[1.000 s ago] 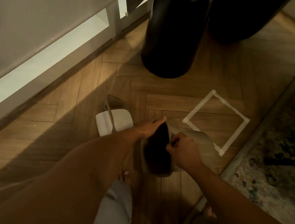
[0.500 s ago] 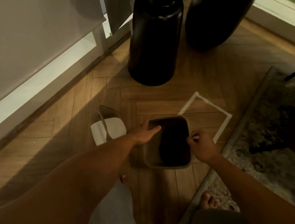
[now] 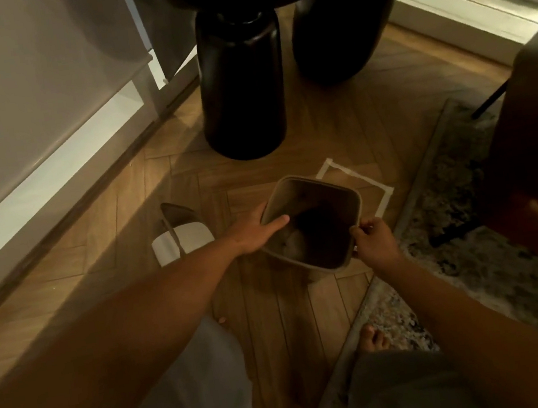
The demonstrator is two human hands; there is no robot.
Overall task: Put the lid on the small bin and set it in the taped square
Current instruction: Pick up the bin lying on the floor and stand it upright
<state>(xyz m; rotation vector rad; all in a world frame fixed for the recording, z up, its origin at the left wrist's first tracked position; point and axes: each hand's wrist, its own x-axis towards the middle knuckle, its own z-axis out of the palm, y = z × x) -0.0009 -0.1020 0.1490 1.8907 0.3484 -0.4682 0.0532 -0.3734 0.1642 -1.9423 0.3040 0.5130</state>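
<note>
1. Head view. The small bin (image 3: 311,222) is at centre frame over the wood floor (image 3: 135,243), its open mouth facing up toward the camera and tipped slightly to the near side. No lid is on it; the interior is dark.
2. The mouth is a rounded square with no clear long axis. Its corners point far-left, right, near-right and left, so it sits diagonal to the frame.
3. The left hand (image 3: 257,231) is on the bin's left rim, fingers closed over the edge with fingertips inside the mouth, thumb on the outer wall.
4. The right hand (image 3: 373,241) pinches the bin's right near corner, fingers curled together on the rim.
5. Whether the bin's base touches the floor cannot be told; its body hides it.
6. The taped square (image 3: 354,178) lies on the floor just beyond and right of the bin. Only its far corner and right side show; the bin covers the rest from this angle.
7. The lid (image 3: 183,241), white with a darker swing flap, lies on the floor left of the bin, apart from it, just beyond the left forearm.
8. A black pedestal (image 3: 240,86) stands far of the bin. A patterned rug (image 3: 468,203) borders the floor at right.
</note>
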